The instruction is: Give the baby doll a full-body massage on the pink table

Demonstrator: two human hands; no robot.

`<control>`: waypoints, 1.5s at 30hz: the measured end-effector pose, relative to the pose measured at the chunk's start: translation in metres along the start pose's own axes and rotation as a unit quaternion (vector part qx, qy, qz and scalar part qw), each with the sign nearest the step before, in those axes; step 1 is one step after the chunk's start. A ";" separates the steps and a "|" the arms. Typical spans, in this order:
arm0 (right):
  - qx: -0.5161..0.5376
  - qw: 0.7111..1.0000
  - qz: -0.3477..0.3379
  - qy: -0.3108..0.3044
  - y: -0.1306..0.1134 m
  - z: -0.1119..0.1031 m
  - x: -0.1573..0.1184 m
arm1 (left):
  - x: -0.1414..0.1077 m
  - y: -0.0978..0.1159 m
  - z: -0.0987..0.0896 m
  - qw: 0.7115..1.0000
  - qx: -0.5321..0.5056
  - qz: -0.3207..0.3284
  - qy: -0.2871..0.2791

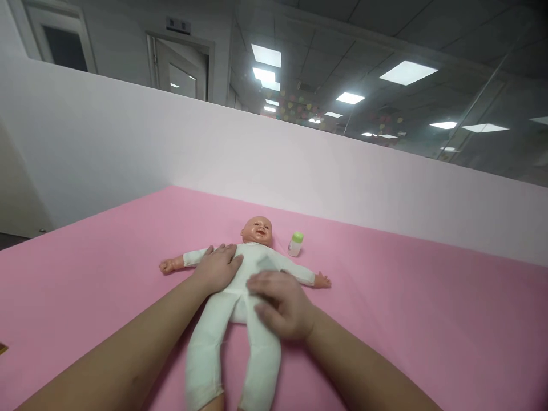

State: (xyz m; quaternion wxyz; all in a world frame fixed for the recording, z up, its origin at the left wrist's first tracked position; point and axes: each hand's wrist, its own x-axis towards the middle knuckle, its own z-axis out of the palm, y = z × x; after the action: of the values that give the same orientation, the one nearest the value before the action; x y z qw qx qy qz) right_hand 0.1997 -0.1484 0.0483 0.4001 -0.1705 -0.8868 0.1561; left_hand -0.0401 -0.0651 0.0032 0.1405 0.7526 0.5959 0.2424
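A baby doll point(246, 271) in a white cloth suit lies on its back, arms spread and head away from me. My left hand point(218, 267) rests with fingers outstretched on the doll's chest, at the left side near the armpit. Over the right side of its belly is my right hand point(285, 305), slightly blurred, with curved fingers and the thumb apart from them. Nothing shows in its grasp, and I cannot tell whether it touches the cloth. Beyond the doll's arm on the right stands a small bottle point(295, 244) with a green cap.
The doll lies on a pink surface point(406, 319), bordered at the back by a low white wall point(299, 162). Above the wall, glass point(428, 103) reflects ceiling lights, and a door point(182, 74) stands ajar. A small brownish object point(2, 347) shows at the left edge.
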 end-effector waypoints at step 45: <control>-0.210 0.875 0.413 -0.141 0.052 -0.044 -0.018 | -0.071 0.084 -0.045 0.947 -0.227 0.203 -0.102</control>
State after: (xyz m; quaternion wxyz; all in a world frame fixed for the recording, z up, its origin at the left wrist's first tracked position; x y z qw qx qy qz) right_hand 0.2539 -0.1029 0.0430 0.1244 -0.5776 -0.7947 0.1393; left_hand -0.0064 -0.1578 0.0689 0.3158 0.8266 0.3421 0.3163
